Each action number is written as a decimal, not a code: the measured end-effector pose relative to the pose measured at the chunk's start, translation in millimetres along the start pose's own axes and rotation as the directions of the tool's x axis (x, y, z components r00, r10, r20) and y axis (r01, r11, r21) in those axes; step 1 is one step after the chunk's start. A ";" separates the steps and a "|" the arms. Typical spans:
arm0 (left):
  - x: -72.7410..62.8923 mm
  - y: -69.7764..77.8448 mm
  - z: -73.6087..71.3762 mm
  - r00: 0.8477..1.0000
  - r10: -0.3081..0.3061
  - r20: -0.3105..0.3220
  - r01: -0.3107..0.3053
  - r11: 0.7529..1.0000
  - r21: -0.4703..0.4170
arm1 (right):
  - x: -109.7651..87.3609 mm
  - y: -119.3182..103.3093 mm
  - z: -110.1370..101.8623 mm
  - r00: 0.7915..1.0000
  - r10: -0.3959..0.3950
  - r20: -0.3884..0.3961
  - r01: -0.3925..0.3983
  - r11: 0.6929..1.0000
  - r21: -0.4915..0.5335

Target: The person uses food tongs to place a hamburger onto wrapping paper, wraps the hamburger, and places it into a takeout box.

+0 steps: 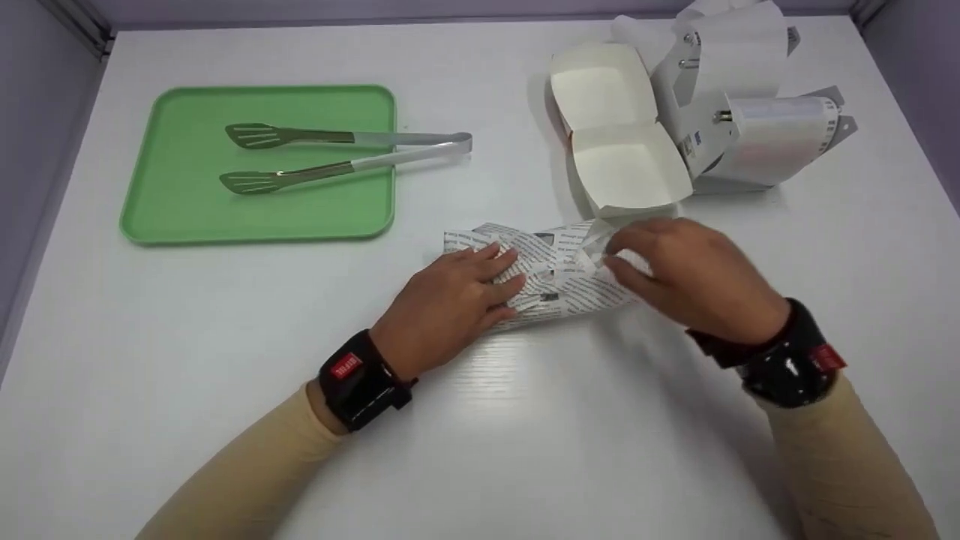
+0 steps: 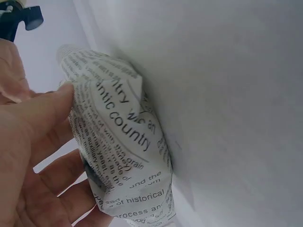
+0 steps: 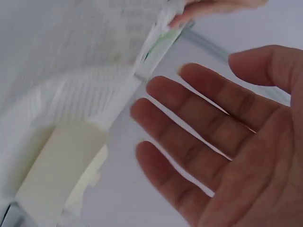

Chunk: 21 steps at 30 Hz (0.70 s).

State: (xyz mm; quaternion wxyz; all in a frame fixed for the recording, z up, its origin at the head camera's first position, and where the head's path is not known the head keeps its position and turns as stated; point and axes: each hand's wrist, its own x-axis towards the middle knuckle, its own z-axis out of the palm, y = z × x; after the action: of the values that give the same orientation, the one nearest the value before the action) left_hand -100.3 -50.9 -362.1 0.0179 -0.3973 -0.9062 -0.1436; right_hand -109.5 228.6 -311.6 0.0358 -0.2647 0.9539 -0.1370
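Note:
A sheet of newsprint-patterned wrapping paper (image 1: 592,292) lies folded into a long flat-lying bundle near the table's middle. Its contents are hidden. My left hand (image 1: 454,307) rests on the bundle's left half, fingers spread over the folds. In the left wrist view the thumb (image 2: 57,101) touches the printed paper (image 2: 125,156). Over the bundle's right end, where the paper is creased, hovers my right hand (image 1: 697,274). The right wrist view shows its fingers (image 3: 199,127) apart and gently bent, with nothing between them.
Just behind the bundle stands an open white clamshell box (image 1: 630,165). A metal stand (image 1: 690,135) with white rolls is beside it at the back right. Metal tongs (image 1: 315,136) lie across a green tray (image 1: 187,214) at the back left.

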 end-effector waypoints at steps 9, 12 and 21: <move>-1.7 -2.6 4.5 0.992 0.106 -0.071 -0.099 0.991 0.092 | 3.0 66.3 2.0 0.943 0.303 0.140 -0.305 0.952 -0.012; -1.9 -3.2 5.2 0.990 0.123 -0.068 -0.116 0.988 0.099 | 4.3 71.9 5.9 0.934 0.313 0.173 -0.320 0.947 0.015; -3.0 -3.8 2.3 0.986 0.168 -0.012 -0.165 0.979 0.118 | 1.5 72.5 13.0 0.923 0.294 0.249 -0.327 0.939 0.105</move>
State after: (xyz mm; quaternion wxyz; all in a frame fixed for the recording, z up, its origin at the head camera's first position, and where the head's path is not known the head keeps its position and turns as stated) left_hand -100.8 -54.8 -365.8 0.0629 -0.4684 -0.8764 -0.0928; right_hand -144.9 284.3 -344.5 0.1861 -0.1206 0.9607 -0.1667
